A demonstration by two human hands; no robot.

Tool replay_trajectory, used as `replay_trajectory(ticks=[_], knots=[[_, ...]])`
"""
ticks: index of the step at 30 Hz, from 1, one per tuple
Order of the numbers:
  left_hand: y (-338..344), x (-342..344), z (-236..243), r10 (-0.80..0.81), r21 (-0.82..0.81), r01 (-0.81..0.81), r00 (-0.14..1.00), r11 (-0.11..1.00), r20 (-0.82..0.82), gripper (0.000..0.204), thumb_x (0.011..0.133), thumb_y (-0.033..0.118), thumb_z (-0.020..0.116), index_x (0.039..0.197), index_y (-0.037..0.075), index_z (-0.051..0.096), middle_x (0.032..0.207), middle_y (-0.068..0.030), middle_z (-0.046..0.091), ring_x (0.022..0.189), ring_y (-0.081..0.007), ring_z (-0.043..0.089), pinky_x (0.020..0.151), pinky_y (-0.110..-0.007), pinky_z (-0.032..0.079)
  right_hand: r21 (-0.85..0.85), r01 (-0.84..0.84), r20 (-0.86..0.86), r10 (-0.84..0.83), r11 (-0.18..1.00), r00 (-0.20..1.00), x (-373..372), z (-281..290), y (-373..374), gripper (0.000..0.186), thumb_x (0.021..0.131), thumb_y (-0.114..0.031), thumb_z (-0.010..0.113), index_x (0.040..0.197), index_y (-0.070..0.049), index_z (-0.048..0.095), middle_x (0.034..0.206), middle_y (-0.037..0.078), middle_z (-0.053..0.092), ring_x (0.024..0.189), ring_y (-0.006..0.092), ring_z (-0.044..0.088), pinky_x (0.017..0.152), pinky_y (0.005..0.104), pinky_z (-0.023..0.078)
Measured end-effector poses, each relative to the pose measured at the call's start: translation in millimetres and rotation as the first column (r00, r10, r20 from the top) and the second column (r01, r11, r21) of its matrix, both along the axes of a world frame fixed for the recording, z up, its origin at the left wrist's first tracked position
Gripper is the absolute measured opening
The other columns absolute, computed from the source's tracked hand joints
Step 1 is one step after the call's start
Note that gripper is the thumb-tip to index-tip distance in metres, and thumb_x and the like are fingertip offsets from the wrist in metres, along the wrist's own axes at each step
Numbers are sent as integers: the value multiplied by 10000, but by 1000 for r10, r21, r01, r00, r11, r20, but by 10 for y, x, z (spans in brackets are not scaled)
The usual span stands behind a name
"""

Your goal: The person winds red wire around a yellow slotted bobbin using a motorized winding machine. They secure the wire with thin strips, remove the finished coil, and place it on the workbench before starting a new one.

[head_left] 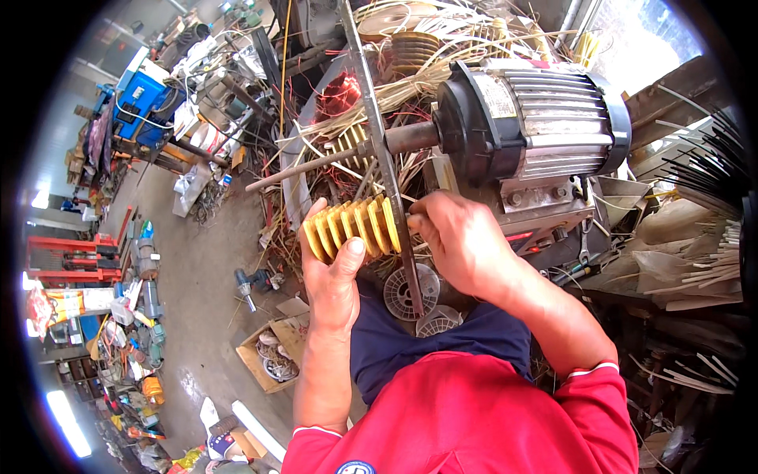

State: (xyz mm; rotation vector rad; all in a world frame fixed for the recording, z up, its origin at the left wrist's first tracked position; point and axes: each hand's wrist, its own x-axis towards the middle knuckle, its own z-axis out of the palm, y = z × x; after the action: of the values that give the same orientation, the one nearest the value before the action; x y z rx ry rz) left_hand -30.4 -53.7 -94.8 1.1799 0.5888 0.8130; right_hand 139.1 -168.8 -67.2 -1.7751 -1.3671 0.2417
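Observation:
My left hand is closed round a yellow ribbed coil former, thumb against its near side. The former sits against the left face of a long flat metal bar. On the bar's other side, level with the former, my right hand is closed with its fingertips at the bar. Something small and pale seems to show at those fingertips, too hidden to name. The bar is mounted at the shaft of an electric motor with a finned grey body and black ends. A threaded rod sticks out leftward from the bar.
Tangled pale strips and red wire lie behind the bar. Below it are white plastic spools. On the floor to the left are a cordless drill and an open cardboard box. Black rods stand at the right.

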Motion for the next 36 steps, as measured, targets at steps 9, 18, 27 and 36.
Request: replay_trajectory(ticks=[9,18,27,36], knots=[[-379,3,-159,-5,-212,30,993,977,117,710,901,396,759,1425,61,417,1277,-82,600,1077,-229,654,893,-403,586,-210,-51,-156,19,976,988,90,184,54,331,1010,-258,523,913,52,585,813,296,613,835,499,603,705,513,469],[-856,-112,239,-327,-236,315,945,919,-12,354,1026,353,572,912,20,612,725,-65,619,663,-191,643,639,-329,555,-330,-136,-771,-183,934,610,93,326,117,418,995,-349,526,971,52,640,834,208,684,798,374,675,734,456,514],[-718,-118,910,-344,-371,385,923,845,173,424,1036,414,515,988,5,618,761,-98,627,664,-208,649,625,-346,556,360,-166,161,114,918,980,70,285,92,277,916,-119,621,1153,20,583,1011,198,611,939,397,616,848,437,509],[-806,-37,904,-331,-394,374,927,840,174,483,1021,485,473,982,29,626,777,-72,588,681,-230,596,637,-387,511,282,169,-63,-157,945,986,-107,24,224,233,934,-276,640,899,-48,607,787,181,620,748,400,636,671,476,515]])
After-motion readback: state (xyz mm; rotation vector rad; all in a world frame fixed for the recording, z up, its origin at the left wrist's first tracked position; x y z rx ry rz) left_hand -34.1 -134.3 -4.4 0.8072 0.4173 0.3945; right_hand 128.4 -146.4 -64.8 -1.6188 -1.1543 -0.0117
